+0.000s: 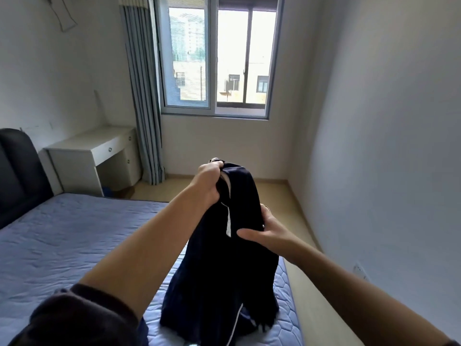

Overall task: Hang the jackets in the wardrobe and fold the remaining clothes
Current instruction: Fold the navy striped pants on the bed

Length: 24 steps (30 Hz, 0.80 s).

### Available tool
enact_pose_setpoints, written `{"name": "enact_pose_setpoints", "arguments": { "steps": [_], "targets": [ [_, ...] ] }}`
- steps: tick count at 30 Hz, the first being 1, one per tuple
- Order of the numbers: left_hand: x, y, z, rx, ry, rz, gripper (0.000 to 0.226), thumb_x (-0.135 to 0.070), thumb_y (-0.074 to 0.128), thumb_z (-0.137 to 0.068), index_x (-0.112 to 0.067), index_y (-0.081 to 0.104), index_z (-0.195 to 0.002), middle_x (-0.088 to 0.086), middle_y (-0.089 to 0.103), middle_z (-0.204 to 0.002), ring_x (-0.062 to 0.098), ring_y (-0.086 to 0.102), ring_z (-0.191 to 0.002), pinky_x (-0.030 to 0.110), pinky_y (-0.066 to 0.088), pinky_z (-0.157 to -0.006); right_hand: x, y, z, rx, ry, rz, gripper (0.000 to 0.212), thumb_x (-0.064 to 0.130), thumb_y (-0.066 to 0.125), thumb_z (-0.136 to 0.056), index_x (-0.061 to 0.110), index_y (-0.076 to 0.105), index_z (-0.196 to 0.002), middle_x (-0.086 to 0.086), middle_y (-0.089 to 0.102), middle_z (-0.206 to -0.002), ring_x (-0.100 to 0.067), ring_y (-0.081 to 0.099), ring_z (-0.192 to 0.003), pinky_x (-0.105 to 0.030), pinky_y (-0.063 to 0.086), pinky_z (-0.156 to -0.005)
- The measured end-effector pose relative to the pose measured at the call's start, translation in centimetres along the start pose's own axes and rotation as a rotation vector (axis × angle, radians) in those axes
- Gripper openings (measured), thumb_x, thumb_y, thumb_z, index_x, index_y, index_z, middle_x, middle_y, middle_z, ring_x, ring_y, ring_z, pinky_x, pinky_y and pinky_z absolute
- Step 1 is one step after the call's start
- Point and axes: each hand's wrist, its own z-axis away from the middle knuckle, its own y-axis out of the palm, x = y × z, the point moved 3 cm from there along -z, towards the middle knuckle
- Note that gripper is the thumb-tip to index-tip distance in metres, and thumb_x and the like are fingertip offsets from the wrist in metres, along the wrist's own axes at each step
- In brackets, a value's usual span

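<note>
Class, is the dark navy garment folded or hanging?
Hanging: left hand grips the dark navy garment by its top, right hand its side.

Desk [99, 148] left of window [214, 58] (bed [62, 240] nearer)

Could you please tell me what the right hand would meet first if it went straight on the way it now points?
The dark garment, which the right hand grips at its side. Pushing on up and to the left, it would likely meet the left forearm next, though depth is unclear.
</note>
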Motion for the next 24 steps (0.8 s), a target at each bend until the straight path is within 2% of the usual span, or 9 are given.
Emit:
{"name": "enact_pose_setpoints", "arguments": {
  "steps": [2,5,7,9,13,16,19,21,24],
  "targets": [
    [-0.3,0.1,-0.2,-0.015,0.027,-0.020,0.027,-0.011,0.046,-0.097,-0.014,0.053,-0.070,0.010,0.056,-0.074,0.023,0.055,-0.069,0.035,0.048,-0.076,-0.4,-0.2,-0.4,-0.090,-0.001,0.132,0.043,0.014,0.075,-0.076,0.025,0.050,-0.109,0.012,0.058,-0.093,-0.005,0.061,-0.090,-0.022,0.052,-0.077],
    [0.0,-0.6,-0.4,-0.020,0.061,-0.001,0.024,-0.012,0.047,-0.096,-0.015,0.050,-0.072,0.009,0.054,-0.074,0.023,0.054,-0.068,0.035,0.048,-0.075,-0.5,-0.7,-0.7,-0.164,0.000,0.233,0.032,0.004,0.065,-0.077,0.013,0.055,-0.107,0.001,0.059,-0.086,-0.018,0.059,-0.083,-0.039,0.052,-0.079],
    [0.4,-1.4,-0.1,0.030,0.065,0.041,0.010,-0.015,0.052,-0.094,-0.014,0.054,-0.085,0.007,0.058,-0.075,0.020,0.059,-0.066,0.032,0.052,-0.064,-0.1,-1.2,-0.8,-0.198,-0.017,0.187,0.026,0.003,0.062,-0.079,0.014,0.056,-0.102,-0.002,0.060,-0.081,-0.017,0.058,-0.076,-0.037,0.051,-0.073],
    [1.3,-2.2,0.5,0.123,0.056,-0.068,0.008,-0.022,0.057,-0.092,-0.014,0.058,-0.090,0.005,0.062,-0.075,0.017,0.063,-0.062,0.029,0.053,-0.055,0.5,-1.7,-1.1,-0.252,-0.033,0.111,0.022,0.000,0.059,-0.081,0.012,0.059,-0.100,-0.005,0.063,-0.082,-0.018,0.060,-0.076,-0.038,0.052,-0.073],
    [4.3,-3.3,2.6,0.318,0.048,-0.351,0.023,-0.042,0.058,-0.091,-0.021,0.061,-0.098,-0.003,0.069,-0.086,0.010,0.066,-0.074,0.031,0.055,-0.069,1.6,-1.6,-1.7,-0.224,-0.008,-0.005,0.027,-0.003,0.057,-0.083,0.013,0.061,-0.105,-0.008,0.067,-0.091,-0.019,0.063,-0.084,-0.037,0.053,-0.081],
    [6.0,-4.4,3.7,0.383,0.051,-0.370,0.037,-0.033,0.065,-0.088,-0.016,0.052,-0.118,-0.001,0.067,-0.102,0.010,0.066,-0.085,0.034,0.056,-0.078,1.4,-0.6,-1.7,-0.121,0.038,0.003,0.030,-0.002,0.054,-0.085,0.008,0.061,-0.112,-0.011,0.068,-0.094,-0.020,0.064,-0.083,-0.038,0.053,-0.081],
    [6.9,-5.3,4.3,0.440,0.075,-0.418,0.045,-0.017,0.068,-0.087,-0.017,0.046,-0.126,0.000,0.065,-0.112,0.012,0.066,-0.094,0.034,0.056,-0.082,0.6,0.1,-1.2,-0.064,0.058,-0.027,0.028,0.000,0.054,-0.087,0.007,0.063,-0.112,-0.011,0.069,-0.095,-0.019,0.064,-0.084,-0.037,0.052,-0.082],
    [7.6,-5.7,4.5,0.462,0.126,-0.521,0.047,-0.001,0.064,-0.087,-0.015,0.047,-0.128,0.005,0.064,-0.112,0.014,0.065,-0.092,0.030,0.057,-0.077,-0.2,0.4,-0.8,-0.056,0.067,-0.042,0.026,-0.001,0.053,-0.088,0.006,0.064,-0.111,-0.008,0.067,-0.094,-0.016,0.062,-0.083,-0.032,0.051,-0.080],
    [8.5,-6.2,4.4,0.307,0.216,-0.641,0.031,0.006,0.053,-0.089,0.000,0.057,-0.119,0.013,0.067,-0.099,0.018,0.063,-0.081,0.025,0.055,-0.066,-1.8,1.1,-0.2,-0.035,0.123,-0.057,0.026,-0.002,0.054,-0.087,0.003,0.063,-0.111,-0.008,0.066,-0.093,-0.017,0.061,-0.083,-0.032,0.051,-0.080]
  ]
}}
